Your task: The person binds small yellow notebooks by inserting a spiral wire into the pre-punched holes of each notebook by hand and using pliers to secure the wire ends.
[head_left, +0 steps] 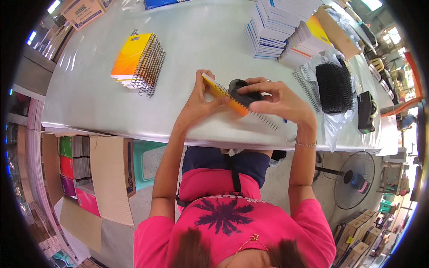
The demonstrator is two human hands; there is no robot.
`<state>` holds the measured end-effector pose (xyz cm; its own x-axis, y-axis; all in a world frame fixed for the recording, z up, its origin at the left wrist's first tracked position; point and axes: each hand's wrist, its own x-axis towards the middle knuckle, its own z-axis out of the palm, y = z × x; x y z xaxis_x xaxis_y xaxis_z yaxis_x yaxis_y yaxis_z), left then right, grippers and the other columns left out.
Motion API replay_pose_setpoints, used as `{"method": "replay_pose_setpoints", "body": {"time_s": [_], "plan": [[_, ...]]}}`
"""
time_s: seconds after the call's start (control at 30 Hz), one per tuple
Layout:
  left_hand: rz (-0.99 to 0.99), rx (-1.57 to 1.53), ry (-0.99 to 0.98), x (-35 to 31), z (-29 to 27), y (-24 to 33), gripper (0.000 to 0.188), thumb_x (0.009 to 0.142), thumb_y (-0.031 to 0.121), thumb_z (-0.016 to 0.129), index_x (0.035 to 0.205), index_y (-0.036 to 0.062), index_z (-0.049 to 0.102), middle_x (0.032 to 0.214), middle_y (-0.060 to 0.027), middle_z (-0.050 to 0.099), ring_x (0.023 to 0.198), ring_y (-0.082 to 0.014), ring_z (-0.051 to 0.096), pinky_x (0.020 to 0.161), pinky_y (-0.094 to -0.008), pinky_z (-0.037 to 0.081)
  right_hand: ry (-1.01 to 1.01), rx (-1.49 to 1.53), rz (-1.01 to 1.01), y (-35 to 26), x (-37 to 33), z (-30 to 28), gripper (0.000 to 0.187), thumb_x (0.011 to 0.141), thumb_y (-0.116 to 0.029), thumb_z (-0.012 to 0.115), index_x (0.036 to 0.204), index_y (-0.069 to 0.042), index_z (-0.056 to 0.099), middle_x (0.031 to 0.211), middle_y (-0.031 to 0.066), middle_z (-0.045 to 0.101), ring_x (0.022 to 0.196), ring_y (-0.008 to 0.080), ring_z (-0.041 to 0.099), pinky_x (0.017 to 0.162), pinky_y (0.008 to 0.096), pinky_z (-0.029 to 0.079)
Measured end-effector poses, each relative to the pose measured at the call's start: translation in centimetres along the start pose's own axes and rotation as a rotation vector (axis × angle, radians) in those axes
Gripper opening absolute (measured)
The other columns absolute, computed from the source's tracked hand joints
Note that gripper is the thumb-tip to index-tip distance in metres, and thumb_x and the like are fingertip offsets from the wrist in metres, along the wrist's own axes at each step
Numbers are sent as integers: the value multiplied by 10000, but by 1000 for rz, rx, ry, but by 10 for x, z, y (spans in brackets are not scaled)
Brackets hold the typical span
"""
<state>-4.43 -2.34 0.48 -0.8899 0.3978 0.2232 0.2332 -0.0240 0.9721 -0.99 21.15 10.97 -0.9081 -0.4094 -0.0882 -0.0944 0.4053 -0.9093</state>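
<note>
Fingers (204, 73) of your left hand (199, 100) pinch the yellow-orange notebook (238, 108), tilted between your hands near the front edge of the surface (187, 56); those of your right hand (287, 102) curl closed around a black tool (254, 95). Better, probably, to hold the notebook steady and its projecting coil (266, 120) straight, since bent wire could snag.

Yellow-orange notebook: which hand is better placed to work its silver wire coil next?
Probably the right hand, holding a rounded black object at the coil; the left hand grips the notebook.
</note>
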Motion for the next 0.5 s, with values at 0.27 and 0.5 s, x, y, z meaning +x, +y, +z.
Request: {"method": "replay_pose_setpoints", "body": {"time_s": [0.27, 0.5], "plan": [[-44, -67, -7, 0, -1, 5, 645, 788, 133, 815, 1201, 128, 320, 1077, -63, 421, 986, -154, 497, 873, -301, 444, 124, -218, 8, -11, 8, 7, 515, 774, -384, 790, 1162, -54, 716, 1296, 209, 552, 1047, 289, 595, 912, 352, 488], [-81, -111, -35, 3, 3, 14, 626, 763, 30, 784, 1173, 138, 324, 1068, -30, 365, 1055, -144, 410, 956, -287, 361, 370, -602, 102, 34, 30, 19, 494, 709, -327, 782, 1078, -5, 723, 1258, 257, 547, 1185, 403, 504, 956, 407, 478]]}}
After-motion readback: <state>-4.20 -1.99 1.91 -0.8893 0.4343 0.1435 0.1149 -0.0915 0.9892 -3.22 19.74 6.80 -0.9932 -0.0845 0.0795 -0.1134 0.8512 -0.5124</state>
